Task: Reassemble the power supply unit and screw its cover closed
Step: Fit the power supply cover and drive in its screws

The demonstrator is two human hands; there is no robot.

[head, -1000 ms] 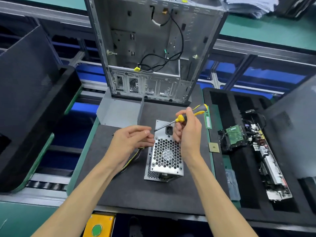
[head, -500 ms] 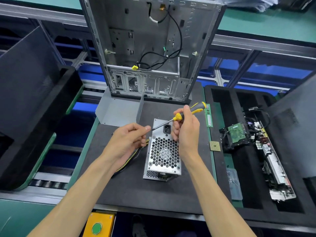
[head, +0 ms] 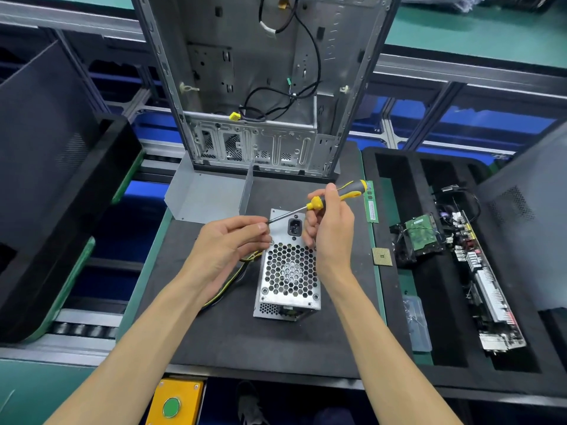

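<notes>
Two hands work above a power supply unit (head: 288, 271) standing on the dark mat (head: 245, 342).
Nearest, its honeycomb grille faces up; just over it, the left hand (head: 228, 245) pinches the tip of the screwdriver (head: 319, 203), while the right hand (head: 333, 228) grips the yellow-grey handle. Beyond stands the opened computer case (head: 260, 87).

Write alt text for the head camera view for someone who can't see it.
A right hand holds a yellow-and-grey screwdriver whose tip meets the left hand's fingertips, above a silver perforated metal power supply unit on a black mat. An open grey computer case stands behind.
</notes>
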